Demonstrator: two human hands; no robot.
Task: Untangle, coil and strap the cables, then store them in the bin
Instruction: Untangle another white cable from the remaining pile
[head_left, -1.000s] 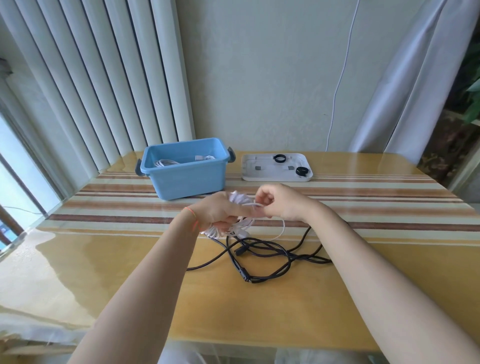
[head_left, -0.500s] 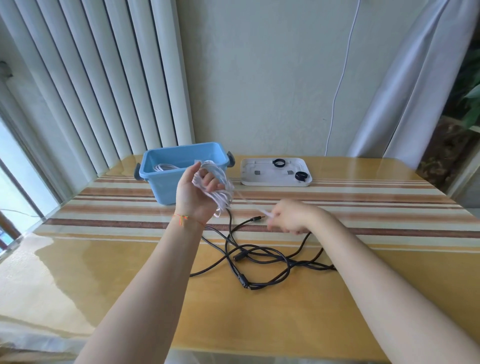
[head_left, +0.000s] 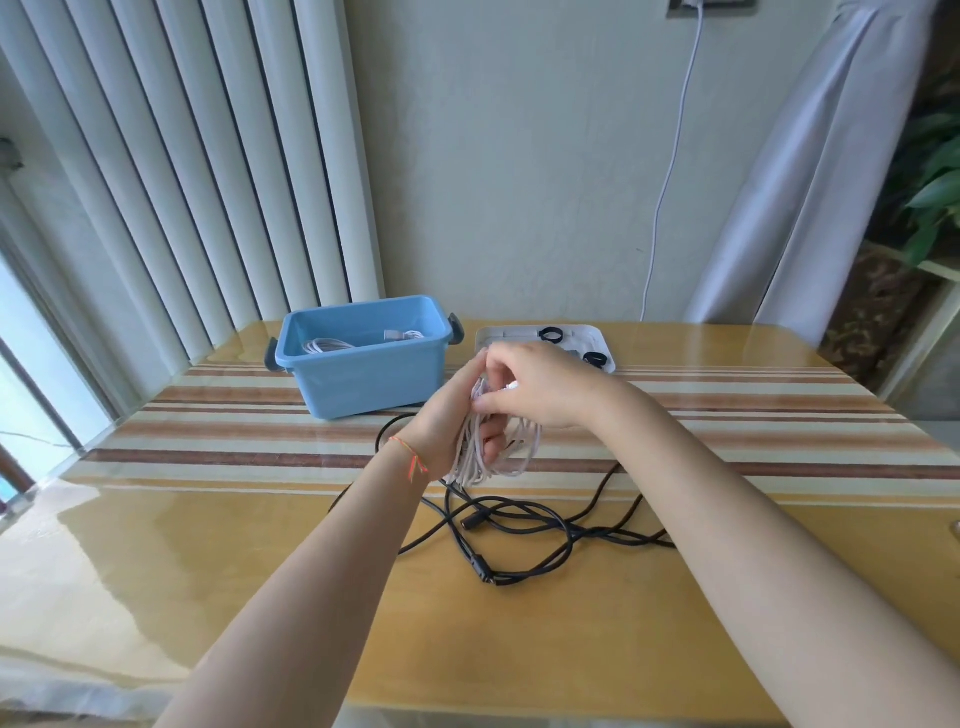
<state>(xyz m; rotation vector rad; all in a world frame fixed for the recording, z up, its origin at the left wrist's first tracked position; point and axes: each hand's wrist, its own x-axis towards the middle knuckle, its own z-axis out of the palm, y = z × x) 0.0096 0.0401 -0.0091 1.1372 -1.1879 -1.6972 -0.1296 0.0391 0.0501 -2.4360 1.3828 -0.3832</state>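
Left hand (head_left: 448, 422) gripping the white cable coil (head_left: 496, 447), right hand (head_left: 540, 387) apparently pinching its plug end; loops needing even tension before strapping

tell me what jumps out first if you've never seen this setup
The two hands at the centre: the left hand holds a coiled white cable while the right hand pinches its end against the coil. Just below them a tangled black cable sprawls on the striped table. Behind and to the left sits a blue bin with a white cable already inside, next to a white tray holding black straps.
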